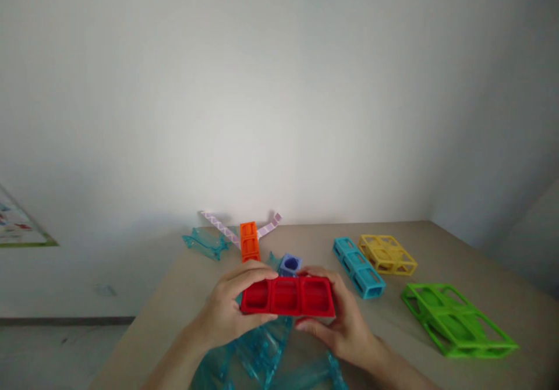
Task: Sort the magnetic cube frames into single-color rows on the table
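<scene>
Between my two hands is a red three-compartment block (286, 297), lifted above the table with its hollow faces turned toward me. My left hand (231, 302) grips its left end, thumb below and fingers on top. On the right end, my right hand (334, 314) holds it the same way. Beneath them lie clear teal plastic pieces (262, 349), partly covered by the hands. Just behind the red block sits a small purple cube with a round hole (290, 263). An orange block of stacked compartments (249, 241) is farther back, its lower end hidden by my left hand.
To the right lie a blue frame (358, 268), a yellow frame (388, 254) and a green frame (458, 320). Another teal piece (207, 243) and patterned pinkish strips (220, 227) are near the wall (279, 99). The table's left edge slants toward me.
</scene>
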Demonstrator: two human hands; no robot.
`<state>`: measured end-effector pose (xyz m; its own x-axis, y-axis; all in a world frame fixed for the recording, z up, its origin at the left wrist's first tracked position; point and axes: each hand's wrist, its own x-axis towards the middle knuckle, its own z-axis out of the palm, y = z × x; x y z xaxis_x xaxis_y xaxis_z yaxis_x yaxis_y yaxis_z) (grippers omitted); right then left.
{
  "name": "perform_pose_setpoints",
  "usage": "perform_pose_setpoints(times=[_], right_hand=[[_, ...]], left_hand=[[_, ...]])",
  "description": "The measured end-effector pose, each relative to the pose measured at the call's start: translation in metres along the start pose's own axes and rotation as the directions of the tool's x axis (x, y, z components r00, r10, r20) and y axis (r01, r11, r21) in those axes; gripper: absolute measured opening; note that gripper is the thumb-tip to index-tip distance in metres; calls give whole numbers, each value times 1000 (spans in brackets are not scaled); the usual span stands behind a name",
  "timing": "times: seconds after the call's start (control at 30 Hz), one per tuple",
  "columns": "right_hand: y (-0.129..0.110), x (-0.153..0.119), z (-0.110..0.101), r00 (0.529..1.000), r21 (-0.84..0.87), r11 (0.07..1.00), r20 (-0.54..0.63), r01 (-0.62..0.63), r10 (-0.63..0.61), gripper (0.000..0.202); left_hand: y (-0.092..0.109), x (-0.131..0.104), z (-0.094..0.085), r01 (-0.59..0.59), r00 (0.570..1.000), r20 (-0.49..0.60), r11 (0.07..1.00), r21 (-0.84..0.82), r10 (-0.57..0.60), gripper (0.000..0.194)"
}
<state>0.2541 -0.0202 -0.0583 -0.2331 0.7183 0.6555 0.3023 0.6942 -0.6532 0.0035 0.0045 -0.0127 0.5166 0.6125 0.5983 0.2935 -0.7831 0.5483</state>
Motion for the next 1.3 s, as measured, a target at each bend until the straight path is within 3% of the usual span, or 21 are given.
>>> perform_pose_setpoints(times=[0.13, 0.27, 0.63, 0.8, 0.93, 1.03, 1.1, 1.17, 1.3], right_hand=[[-3, 1, 3, 995, 91, 991, 5, -95, 95, 51], [-3, 0, 1, 992, 67, 990, 12, -123, 123, 52], [-3, -1, -2, 996, -64, 994, 30, -84, 86, 59], [-5, -5, 0, 999, -104, 993, 1, -52, 52, 56], [-8, -3, 0, 997, -48, 996, 30, 75, -73, 54], [-9, 0, 1, 982, 15, 984, 67, 178, -178, 51], [-10, 1, 1, 975, 45, 977, 77, 207, -210, 50], [-10, 3, -1, 974, 43, 978, 86, 205, -208, 54], [-12, 5, -7, 972, 7, 982, 140, 189, -189, 61]], left_hand=[[0, 0, 1, 21, 1000, -5, 1000, -6, -21, 49], [0, 0, 0, 71, 997, -15, 997, -17, -72, 48], [-2, -2, 0, 98, 995, -11, 995, -21, -99, 50], [-2, -4, -1, 147, 989, 35, 980, -133, -144, 50], [-4, -4, -2, 339, 941, 155, 848, -407, -302, 66], [-6, -2, -4, 467, 884, 259, 770, -436, -389, 57], [-6, 0, -6, 485, 872, 295, 761, -431, -389, 50], [-5, 2, -6, 448, 892, 279, 781, -436, -356, 46], [-3, 2, -4, 333, 942, 101, 860, -386, -319, 42]])
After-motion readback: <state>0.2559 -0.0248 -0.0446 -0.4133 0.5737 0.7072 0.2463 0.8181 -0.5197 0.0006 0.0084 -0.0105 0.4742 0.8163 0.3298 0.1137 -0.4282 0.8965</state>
